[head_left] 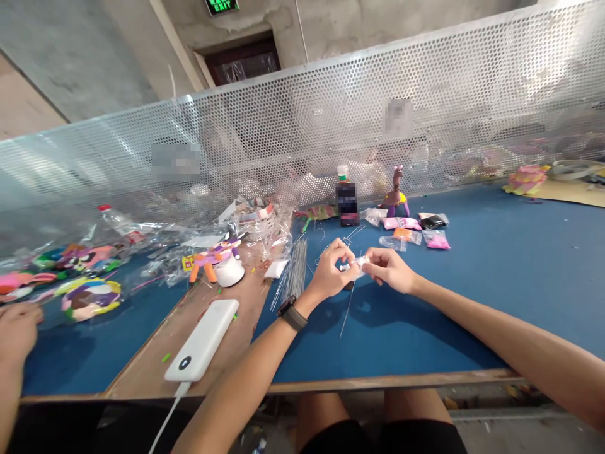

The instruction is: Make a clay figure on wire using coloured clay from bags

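Observation:
Over the blue table mat [472, 302], my left hand [329, 270], with a dark watch on its wrist, pinches a small white lump of modelling clay [360, 262]. My right hand [388, 268] grips the other side of the same lump, its fingertips close to the left ones. Part of the clay is hidden by the fingers. Below the hands a thin metal wire [346, 315] slants across the mat, and a small dark object [350, 285] shows just under them. Left of my left hand lies a bundle of thin metal wires [293, 268].
Behind the hands are a dark bottle [348, 205], a brown clay animal [397, 195] and several clay packets [401, 223]. At left are a white power bank [203, 340], an orange-and-purple clay figure [215, 255] and another person's hand [19, 328]. A perforated metal screen [293, 126] stands behind.

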Demonstrator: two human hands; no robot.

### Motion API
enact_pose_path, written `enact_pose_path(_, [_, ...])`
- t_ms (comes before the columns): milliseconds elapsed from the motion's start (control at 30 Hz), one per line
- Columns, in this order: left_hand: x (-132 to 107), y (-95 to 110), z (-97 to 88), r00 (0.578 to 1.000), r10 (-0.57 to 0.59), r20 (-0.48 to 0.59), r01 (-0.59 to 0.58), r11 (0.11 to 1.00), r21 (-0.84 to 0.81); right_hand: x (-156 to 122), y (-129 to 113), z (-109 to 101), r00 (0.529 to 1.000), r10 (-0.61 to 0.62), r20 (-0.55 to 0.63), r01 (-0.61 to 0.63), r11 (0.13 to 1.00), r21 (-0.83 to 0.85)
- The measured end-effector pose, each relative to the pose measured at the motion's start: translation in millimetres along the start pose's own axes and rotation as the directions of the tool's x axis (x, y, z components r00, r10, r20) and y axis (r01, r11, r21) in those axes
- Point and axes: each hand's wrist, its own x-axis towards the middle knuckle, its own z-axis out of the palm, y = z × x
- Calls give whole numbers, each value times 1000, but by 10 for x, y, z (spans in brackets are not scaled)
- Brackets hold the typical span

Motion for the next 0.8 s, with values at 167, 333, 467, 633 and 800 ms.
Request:
enact_pose_path(167, [17, -38, 24, 969, -129, -209, 132, 991, -2, -79, -96, 69, 998, -48, 51, 55, 986, -157])
enact_pose_path(333, [16, -72, 101, 919, -236, -317, 232, 971, -50, -110, -74, 212, 987, -158, -22, 138, 916, -377])
enact_pose_path(467, [7, -87, 130, 932, -267, -246, 254, 964, -85, -69, 30, 196, 965, -240, -108, 150, 838, -524])
enact_pose_path(633, [5, -63, 79, 958, -283, -50, 266, 939, -220, -13, 47, 5, 923, -347, -168, 165, 749, -642])
enact_pose_path(800, [1, 1, 18, 980, -181, 86, 196, 955, -224, 28, -19, -93, 888, -366, -277, 138, 789, -599])
